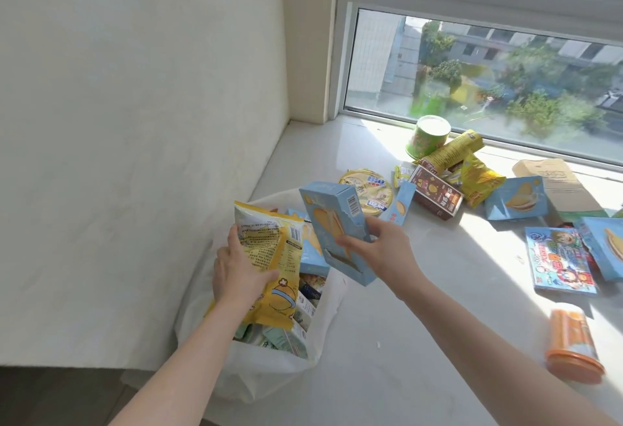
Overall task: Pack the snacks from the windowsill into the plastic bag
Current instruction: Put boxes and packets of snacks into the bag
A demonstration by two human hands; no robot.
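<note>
Both snacks I am holding are hovering over the plastic bag [269,368] at the windowsill's [404,324] left edge, fingers of my left hand [236,270] wrapping a yellow packet [269,257], those of my right hand [381,250] a barcoded blue box [332,220], a "BIG" tub [367,189] lying beyond.

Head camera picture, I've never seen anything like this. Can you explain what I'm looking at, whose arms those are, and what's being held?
There is no machine here. The single picture comes from a camera worn on a person's head, looking down at their own two bare arms. The left hand grips a yellow snack bag at the mouth of the white plastic bag, which already holds packets. The right hand holds a light blue box just beside it. More snacks lie on the windowsill: an orange canister, a brown box, a green cup by the glass, and further blue boxes.
</note>
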